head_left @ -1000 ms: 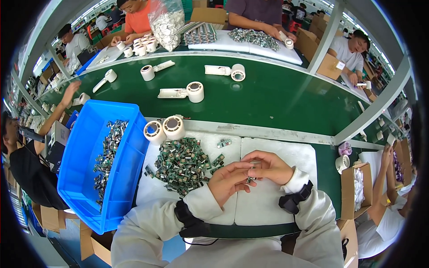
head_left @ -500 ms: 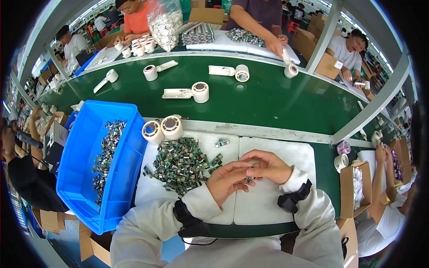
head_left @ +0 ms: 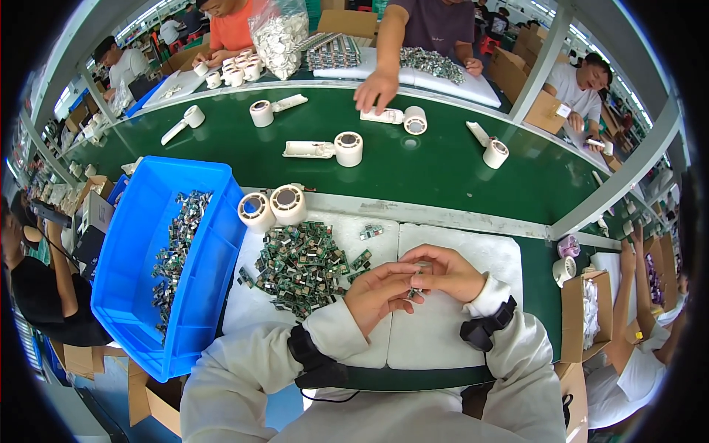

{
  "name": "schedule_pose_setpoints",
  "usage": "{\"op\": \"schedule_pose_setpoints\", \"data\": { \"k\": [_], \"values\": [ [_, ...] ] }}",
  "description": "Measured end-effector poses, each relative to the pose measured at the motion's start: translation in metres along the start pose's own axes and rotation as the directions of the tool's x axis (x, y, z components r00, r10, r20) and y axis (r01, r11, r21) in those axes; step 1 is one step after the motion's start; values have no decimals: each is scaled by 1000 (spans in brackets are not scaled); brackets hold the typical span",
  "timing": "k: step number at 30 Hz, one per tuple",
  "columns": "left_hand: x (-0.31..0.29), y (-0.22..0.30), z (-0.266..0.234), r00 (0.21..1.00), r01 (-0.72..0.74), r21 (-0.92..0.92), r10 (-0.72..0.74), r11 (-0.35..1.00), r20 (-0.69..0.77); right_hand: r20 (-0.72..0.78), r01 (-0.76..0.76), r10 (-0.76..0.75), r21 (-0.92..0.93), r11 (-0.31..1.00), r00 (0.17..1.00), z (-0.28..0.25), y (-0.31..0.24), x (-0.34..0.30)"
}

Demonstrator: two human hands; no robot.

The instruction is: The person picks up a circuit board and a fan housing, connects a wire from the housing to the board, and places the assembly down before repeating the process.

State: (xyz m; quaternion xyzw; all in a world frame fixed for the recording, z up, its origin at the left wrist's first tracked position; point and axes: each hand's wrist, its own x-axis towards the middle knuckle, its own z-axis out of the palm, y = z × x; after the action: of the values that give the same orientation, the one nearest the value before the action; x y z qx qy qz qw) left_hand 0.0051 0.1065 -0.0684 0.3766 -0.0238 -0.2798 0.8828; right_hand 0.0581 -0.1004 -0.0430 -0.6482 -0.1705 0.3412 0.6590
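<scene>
Both of my hands meet over the white foam boards (head_left: 458,332), fingers closed round a small circuit board (head_left: 413,292). My left hand (head_left: 373,295) pinches it from the left, and my right hand (head_left: 447,275) has thumb and fingertips on it from the right. Only a bit of the board shows between the fingers. Left of my left hand lies a heap of small green circuit boards (head_left: 299,266). One loose circuit board (head_left: 371,232) rests apart, beyond my hands. Two round white housings (head_left: 288,204) stand behind the heap.
A tilted blue bin (head_left: 133,258) with more circuit boards stands at the left. Beyond a pale rail, a green conveyor (head_left: 244,159) carries several white handled housings (head_left: 348,149). A co-worker's hand (head_left: 377,90) reaches over it. Cardboard box (head_left: 587,314) at the right holds white pieces.
The housings on the conveyor have shifted slightly right. The co-worker across has let go of one housing and reached left to another. My hands keep almost the same pose.
</scene>
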Motion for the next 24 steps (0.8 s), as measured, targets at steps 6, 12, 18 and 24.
{"op": "schedule_pose_setpoints", "data": {
  "k": [6, 12, 18, 24],
  "values": [
    [2, -1, 3, 1000, -2, -10, 2, 1000, 9, 6, -68, 68, 19, 998, 998, -4, -6, -4],
    [3, -2, 4, 999, -32, -46, 33, 998, 13, -22, -36, 35, -48, 998, 999, -5, -5, -1],
    [7, -7, 1, 999, 1, -68, 2, 998, 37, -9, 81, -83, -158, 984, 996, -17, -10, -13],
    [-5, 2, 5, 999, 32, -57, -31, 998, 31, -233, 8, -125, -444, 896, 964, -63, -56, 28]
  ]
}}
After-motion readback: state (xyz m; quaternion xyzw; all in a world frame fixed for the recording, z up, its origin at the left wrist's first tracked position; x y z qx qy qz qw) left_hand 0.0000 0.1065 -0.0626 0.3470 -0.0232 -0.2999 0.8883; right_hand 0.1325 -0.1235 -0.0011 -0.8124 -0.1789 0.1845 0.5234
